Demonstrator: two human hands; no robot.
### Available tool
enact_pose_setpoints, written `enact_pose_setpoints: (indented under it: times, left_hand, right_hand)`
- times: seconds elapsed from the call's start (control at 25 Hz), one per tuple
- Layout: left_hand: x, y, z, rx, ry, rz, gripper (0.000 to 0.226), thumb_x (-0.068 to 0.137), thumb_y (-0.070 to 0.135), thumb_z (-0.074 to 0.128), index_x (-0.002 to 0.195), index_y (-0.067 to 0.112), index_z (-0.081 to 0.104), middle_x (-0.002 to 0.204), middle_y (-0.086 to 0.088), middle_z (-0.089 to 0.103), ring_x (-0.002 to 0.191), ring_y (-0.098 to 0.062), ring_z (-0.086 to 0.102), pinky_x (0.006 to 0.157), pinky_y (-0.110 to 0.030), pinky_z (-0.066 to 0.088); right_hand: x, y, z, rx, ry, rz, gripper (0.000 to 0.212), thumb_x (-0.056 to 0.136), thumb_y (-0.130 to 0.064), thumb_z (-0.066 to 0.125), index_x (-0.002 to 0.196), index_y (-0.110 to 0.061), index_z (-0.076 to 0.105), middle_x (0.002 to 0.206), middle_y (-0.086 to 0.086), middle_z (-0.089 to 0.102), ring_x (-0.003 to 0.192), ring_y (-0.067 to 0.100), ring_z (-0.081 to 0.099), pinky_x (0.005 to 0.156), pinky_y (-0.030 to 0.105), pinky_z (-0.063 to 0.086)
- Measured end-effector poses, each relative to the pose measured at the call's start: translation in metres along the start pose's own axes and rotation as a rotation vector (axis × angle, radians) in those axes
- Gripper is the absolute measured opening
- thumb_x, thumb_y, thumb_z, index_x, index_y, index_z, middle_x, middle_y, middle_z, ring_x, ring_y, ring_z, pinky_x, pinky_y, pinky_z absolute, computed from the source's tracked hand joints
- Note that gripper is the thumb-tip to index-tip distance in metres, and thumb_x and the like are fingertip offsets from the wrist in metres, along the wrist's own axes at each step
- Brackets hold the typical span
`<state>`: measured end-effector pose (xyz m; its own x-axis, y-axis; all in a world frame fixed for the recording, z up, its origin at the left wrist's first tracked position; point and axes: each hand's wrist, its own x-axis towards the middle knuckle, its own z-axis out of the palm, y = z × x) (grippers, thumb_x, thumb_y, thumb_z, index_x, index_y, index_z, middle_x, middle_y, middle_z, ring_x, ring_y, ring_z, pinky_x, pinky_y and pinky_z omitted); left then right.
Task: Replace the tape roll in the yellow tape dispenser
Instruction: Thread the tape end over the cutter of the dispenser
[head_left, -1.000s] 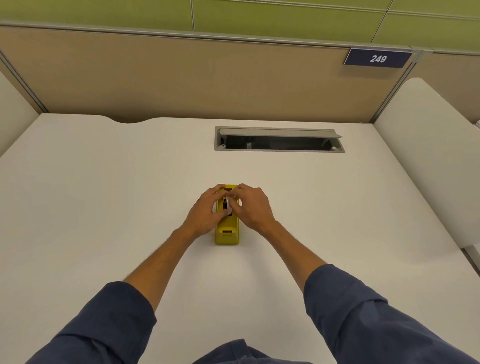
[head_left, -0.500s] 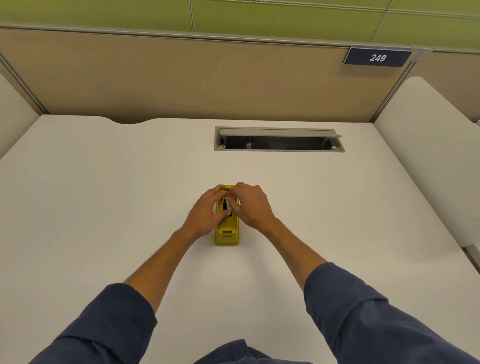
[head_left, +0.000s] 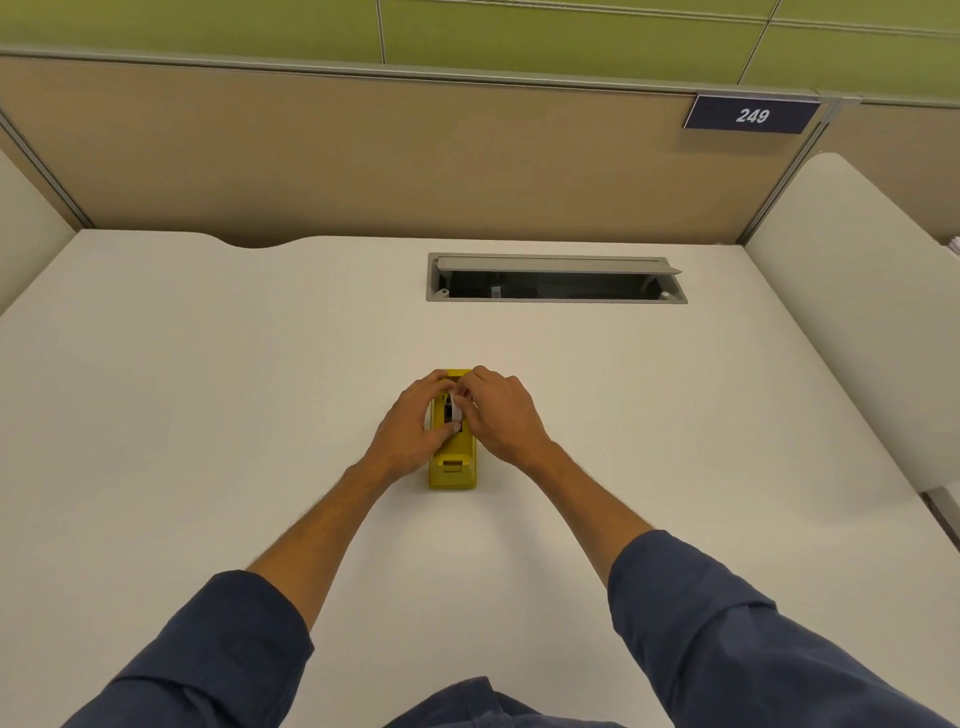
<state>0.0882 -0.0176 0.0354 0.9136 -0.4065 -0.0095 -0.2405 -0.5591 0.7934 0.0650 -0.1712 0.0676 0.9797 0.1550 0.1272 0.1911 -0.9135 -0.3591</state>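
A yellow tape dispenser (head_left: 453, 467) stands in the middle of the white desk (head_left: 208, 389), its cutter end toward me. My left hand (head_left: 410, 431) wraps the dispenser's left side, thumb lying across its top. My right hand (head_left: 498, 415) covers the right side, and its fingertips pinch a whitish tape roll (head_left: 456, 408) that sits in the dark slot on top. Most of the roll is hidden by my fingers.
An open grey cable tray (head_left: 556, 278) is set into the desk behind the dispenser. Tan partition panels close the back and sides. A blue plate reading 249 (head_left: 751, 115) hangs at the upper right.
Both hands stay on the dispenser. My right fingers have shifted slightly at the slot, and a bit more of the whitish roll shows between the hands.
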Motion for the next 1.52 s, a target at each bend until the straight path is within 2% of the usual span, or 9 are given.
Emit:
enact_pose_setpoints:
  times: [0.24, 0.4, 0.56, 0.8, 1.04, 1.36, 1.52]
  left_hand:
    - [-0.004, 0.001, -0.003, 0.019, -0.021, 0.020, 0.050, 0.091, 0.024, 0.057, 0.138, 0.027, 0.042, 0.152, 0.005, 0.034, 0.140, -0.017, 0.032, 0.114, -0.044, 0.031]
    - [-0.004, 0.003, -0.003, -0.003, -0.016, 0.003, 0.047, 0.091, 0.018, 0.056, 0.137, 0.023, 0.045, 0.151, 0.002, 0.036, 0.139, -0.019, 0.033, 0.113, -0.045, 0.032]
    - [-0.006, 0.002, -0.003, -0.010, -0.021, 0.004, 0.052, 0.092, 0.019, 0.056, 0.141, 0.023, 0.039, 0.153, 0.002, 0.033, 0.141, -0.018, 0.031, 0.115, -0.044, 0.030]
    - [-0.007, 0.000, -0.002, -0.003, -0.029, 0.008, 0.049, 0.094, 0.015, 0.052, 0.141, 0.020, 0.040, 0.154, 0.004, 0.030, 0.142, -0.016, 0.029, 0.116, -0.042, 0.027]
    - [-0.009, 0.003, -0.001, -0.026, -0.046, -0.032, 0.052, 0.096, 0.014, 0.048, 0.145, 0.021, 0.032, 0.156, 0.003, 0.026, 0.143, -0.018, 0.026, 0.115, -0.048, 0.029]
    - [-0.013, 0.005, -0.001, -0.001, -0.080, -0.014, 0.055, 0.098, 0.015, 0.042, 0.149, 0.020, 0.021, 0.159, 0.001, 0.017, 0.145, -0.020, 0.022, 0.115, -0.047, 0.030]
    - [-0.021, 0.004, 0.005, -0.054, -0.034, -0.051, 0.060, 0.098, 0.010, 0.039, 0.150, 0.021, 0.011, 0.160, 0.000, 0.010, 0.146, -0.021, 0.017, 0.115, -0.048, 0.028]
  right_hand:
    - [-0.010, -0.004, 0.003, 0.062, 0.057, 0.012, 0.019, 0.099, -0.020, 0.047, 0.104, -0.011, 0.063, 0.102, 0.006, 0.062, 0.089, 0.025, 0.056, 0.074, 0.036, 0.040]
    - [-0.015, -0.008, 0.007, 0.043, 0.076, 0.031, 0.019, 0.099, -0.020, 0.047, 0.104, -0.011, 0.062, 0.100, 0.008, 0.063, 0.088, 0.025, 0.057, 0.071, 0.030, 0.033]
    - [-0.021, -0.009, 0.012, 0.023, 0.072, 0.042, 0.019, 0.099, -0.022, 0.047, 0.098, -0.012, 0.063, 0.097, 0.006, 0.063, 0.088, 0.025, 0.058, 0.071, 0.034, 0.038]
    - [-0.031, -0.010, 0.019, 0.038, 0.101, 0.041, 0.019, 0.099, -0.023, 0.049, 0.101, -0.011, 0.064, 0.097, 0.007, 0.065, 0.088, 0.026, 0.058, 0.072, 0.036, 0.040]
    - [-0.041, -0.014, 0.022, 0.064, 0.114, 0.039, 0.019, 0.099, -0.022, 0.049, 0.103, -0.010, 0.063, 0.097, 0.007, 0.064, 0.087, 0.026, 0.057, 0.074, 0.037, 0.040]
    - [-0.052, -0.020, 0.025, 0.074, 0.142, 0.051, 0.018, 0.099, -0.022, 0.050, 0.101, -0.011, 0.063, 0.092, 0.006, 0.063, 0.083, 0.024, 0.056, 0.070, 0.036, 0.038]
    - [-0.055, -0.020, 0.026, 0.087, 0.153, 0.053, 0.016, 0.098, -0.020, 0.051, 0.100, -0.011, 0.064, 0.091, 0.006, 0.064, 0.082, 0.025, 0.057, 0.069, 0.034, 0.037]
